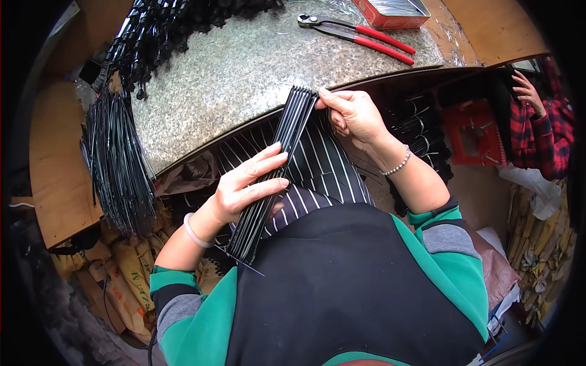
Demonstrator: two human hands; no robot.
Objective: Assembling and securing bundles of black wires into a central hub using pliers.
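A flat bundle of thin black rods (293, 119), like umbrella ribs, slants across my lap with its upper end at the table's edge. My left hand (241, 186) is closed over the lower half of the bundle, fingers lying across it and the thumb nearer me. At the upper end, my right hand (354, 116) pinches thumb and forefinger together beside the rod tips. What sits in that pinch is too small to make out. One thin strand (250, 266) sticks out sideways at the lower end of the bundle.
On the speckled tabletop (207, 91) lie red-handled pincers (360, 38) and a red box of thin wires (397, 18). Black umbrella-like frames (159, 36) crowd the far left, and a bunch of black rods (119, 165) hangs over the edge. Another person's hand (530, 93) shows at right, near a red stool (470, 134).
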